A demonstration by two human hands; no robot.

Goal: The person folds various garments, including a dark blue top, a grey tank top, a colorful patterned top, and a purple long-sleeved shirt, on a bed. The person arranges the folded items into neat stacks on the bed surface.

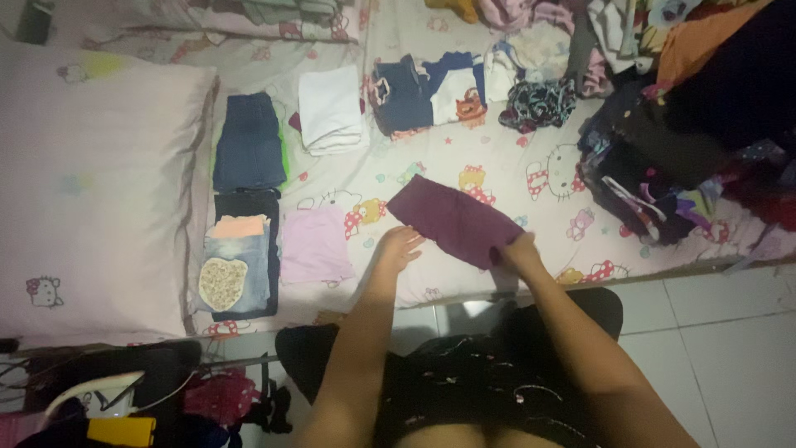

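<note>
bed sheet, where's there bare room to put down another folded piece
Bare sheet lies between the maroon garment, the navy folded clothes above it and the loose clothes heap. A smaller gap sits between the white stack and lilac piece. The left column by the pillow is crowded.
</note>
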